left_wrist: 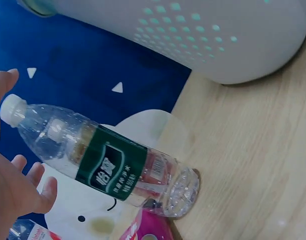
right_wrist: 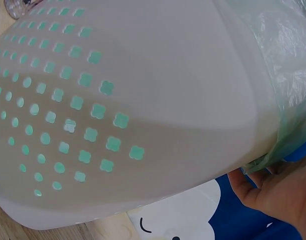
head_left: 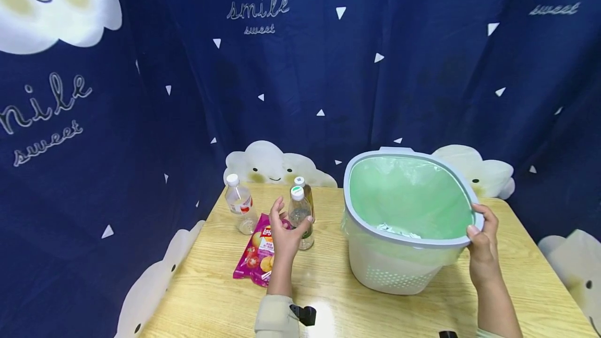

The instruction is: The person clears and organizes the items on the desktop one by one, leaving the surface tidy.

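My left hand has its thumb and fingers spread around the neck of a clear plastic bottle with a green label and white cap. In the left wrist view a gap shows between the fingers and the bottle, which stands on the table. Off to the right, my right hand grips the rim of a white wastebasket, thumb on the near side. A pale green bag lines the wastebasket and folds over its rim. The wastebasket leans a little, its opening facing me.
A purple chips bag lies left of my left hand. Behind it stands a clear bottle with a red and white label. Another white-capped bottle is partly hidden behind the green-labelled one. A dark blue curtain hangs behind the wooden table.
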### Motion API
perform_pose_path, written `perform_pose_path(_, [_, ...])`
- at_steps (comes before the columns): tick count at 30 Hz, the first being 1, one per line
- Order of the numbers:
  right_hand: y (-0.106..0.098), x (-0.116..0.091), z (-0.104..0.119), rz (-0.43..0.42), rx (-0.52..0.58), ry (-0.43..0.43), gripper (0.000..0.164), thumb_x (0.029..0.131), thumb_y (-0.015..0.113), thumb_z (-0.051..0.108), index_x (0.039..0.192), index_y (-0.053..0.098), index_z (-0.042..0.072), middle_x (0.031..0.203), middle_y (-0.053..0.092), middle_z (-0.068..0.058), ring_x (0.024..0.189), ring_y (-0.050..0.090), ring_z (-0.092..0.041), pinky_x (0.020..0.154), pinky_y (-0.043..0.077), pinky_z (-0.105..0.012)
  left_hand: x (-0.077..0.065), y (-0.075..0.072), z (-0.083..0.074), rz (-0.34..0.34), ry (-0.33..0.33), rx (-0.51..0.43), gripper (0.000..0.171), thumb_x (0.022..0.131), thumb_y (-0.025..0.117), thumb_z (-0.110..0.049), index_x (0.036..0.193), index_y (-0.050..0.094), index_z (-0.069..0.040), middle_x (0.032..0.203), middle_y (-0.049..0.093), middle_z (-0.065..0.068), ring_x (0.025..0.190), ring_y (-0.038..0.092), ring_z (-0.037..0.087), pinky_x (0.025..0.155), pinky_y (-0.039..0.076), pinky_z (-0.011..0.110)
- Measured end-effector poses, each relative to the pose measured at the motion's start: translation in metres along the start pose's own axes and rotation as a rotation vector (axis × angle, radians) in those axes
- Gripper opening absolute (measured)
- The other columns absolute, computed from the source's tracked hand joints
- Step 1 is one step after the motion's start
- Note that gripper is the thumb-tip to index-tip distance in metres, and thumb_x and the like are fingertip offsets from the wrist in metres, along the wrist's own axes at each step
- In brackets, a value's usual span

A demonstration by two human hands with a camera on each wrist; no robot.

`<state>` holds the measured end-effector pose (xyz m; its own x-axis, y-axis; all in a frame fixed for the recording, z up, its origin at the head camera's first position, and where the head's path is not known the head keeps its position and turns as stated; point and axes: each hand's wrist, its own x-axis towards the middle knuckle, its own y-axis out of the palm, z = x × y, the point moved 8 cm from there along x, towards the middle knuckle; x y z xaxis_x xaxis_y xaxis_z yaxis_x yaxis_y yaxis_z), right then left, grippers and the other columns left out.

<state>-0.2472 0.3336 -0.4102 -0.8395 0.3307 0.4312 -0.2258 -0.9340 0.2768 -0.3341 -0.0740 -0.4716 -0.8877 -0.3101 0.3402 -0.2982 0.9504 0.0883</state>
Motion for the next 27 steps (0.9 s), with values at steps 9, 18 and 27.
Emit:
perform_pose_path(9, [0.001,0.0,0.002,-0.002,-0.002,0.0,0.045,0.083,0.042,0.012,0.128,0.041,0.018,0.124,0.035,-0.007,0.097,0.042,-0.018,0.071,0.038,-0.021,0.01,0.002,0.018,-0.031,-0.001,0.052,0.08,0.063,0.085,-0.016,0.133,0.045,-0.013,0.129,0.037,0.017,0.113,0.035,0.037,0.095,0.027,0.054])
perform_pose_path(18, [0.002,-0.002,0.002,-0.004,-0.014,0.007,0.045,0.084,0.041,0.013,0.128,0.04,0.018,0.125,0.034,-0.007,0.098,0.041,-0.019,0.071,0.037,-0.022,0.01,0.006,0.034,-0.021,-0.117,0.019,0.079,0.063,0.085,-0.017,0.132,0.046,-0.012,0.131,0.035,0.017,0.11,0.038,0.035,0.089,0.035,0.049])
perform_pose_path(27, [0.002,-0.001,0.003,-0.001,-0.025,0.002,0.046,0.084,0.041,0.013,0.129,0.04,0.017,0.125,0.034,-0.007,0.099,0.04,-0.019,0.072,0.036,-0.024,0.012,0.008,0.049,-0.041,-0.196,0.036,0.07,0.067,0.083,-0.018,0.128,0.05,-0.014,0.13,0.037,0.016,0.11,0.043,0.036,0.087,0.04,0.047])
